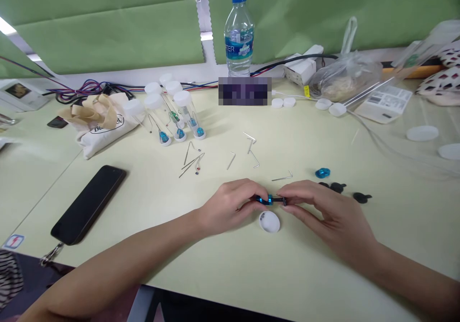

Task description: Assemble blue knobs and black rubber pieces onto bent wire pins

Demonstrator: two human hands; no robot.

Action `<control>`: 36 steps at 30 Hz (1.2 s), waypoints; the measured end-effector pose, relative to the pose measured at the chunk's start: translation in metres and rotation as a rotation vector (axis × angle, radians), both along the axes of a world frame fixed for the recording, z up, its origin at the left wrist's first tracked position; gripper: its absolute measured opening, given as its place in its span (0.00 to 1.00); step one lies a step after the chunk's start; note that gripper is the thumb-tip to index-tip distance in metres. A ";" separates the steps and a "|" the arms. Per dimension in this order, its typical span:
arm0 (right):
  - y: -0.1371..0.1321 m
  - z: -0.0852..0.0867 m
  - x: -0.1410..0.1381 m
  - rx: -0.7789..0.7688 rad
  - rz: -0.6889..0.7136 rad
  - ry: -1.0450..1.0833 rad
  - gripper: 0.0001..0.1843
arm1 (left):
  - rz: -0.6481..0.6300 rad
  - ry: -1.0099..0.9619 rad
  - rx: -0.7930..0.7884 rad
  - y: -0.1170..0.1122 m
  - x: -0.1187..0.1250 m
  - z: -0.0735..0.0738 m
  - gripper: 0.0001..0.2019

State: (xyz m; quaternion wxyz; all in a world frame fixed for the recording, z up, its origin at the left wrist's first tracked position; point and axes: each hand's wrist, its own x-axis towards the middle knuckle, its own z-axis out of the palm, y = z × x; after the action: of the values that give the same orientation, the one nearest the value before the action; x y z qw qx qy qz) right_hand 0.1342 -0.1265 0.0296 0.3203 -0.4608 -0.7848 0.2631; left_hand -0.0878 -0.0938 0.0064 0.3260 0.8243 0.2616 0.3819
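Note:
My left hand (233, 204) pinches a small shiny blue metal part (266, 199) between thumb and fingertips. Meeting it from the other side, my right hand (328, 216) grips a thin black stem with a disc-like end (280, 200). The stem lines up with the blue part; whether it sits inside cannot be seen. Just below them lies a round white cap (270, 222) with tiny dark bits in it. Another blue part (322, 172) rests beyond my right hand, near several black knob-like pieces (362, 197). An L-shaped hex key (283, 177) lies just behind both hands.
More hex keys (232, 160) and bent metal pins (194, 163) are scattered mid-table. Clear tubes with white caps (183, 99) stand behind them, blue parts inside. A phone (88, 204) and cloth pouch (104, 125) lie left. A water bottle (239, 39) stands at the back.

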 end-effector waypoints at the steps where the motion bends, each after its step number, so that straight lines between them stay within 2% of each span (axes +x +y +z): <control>1: 0.000 -0.001 0.000 0.010 0.008 -0.003 0.08 | 0.009 0.003 -0.011 -0.001 0.000 0.000 0.04; 6: 0.000 -0.003 0.001 0.080 0.037 -0.013 0.10 | 0.014 -0.011 -0.010 -0.001 0.000 0.003 0.07; 18: 0.001 0.001 0.000 0.163 0.063 0.029 0.09 | -0.048 -0.109 0.209 0.003 -0.001 -0.003 0.07; 28: 0.001 -0.001 0.000 -0.010 0.039 0.082 0.07 | -0.101 -0.131 0.286 0.004 0.001 -0.005 0.07; 36: 0.001 0.004 -0.002 -0.117 -0.009 0.075 0.07 | -0.080 -0.100 0.371 0.003 0.000 -0.005 0.07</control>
State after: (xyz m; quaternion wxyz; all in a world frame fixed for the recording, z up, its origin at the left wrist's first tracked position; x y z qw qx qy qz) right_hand 0.1326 -0.1255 0.0339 0.3232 -0.4719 -0.7535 0.3241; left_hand -0.0881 -0.0907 0.0017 0.1957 0.8601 0.1374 0.4507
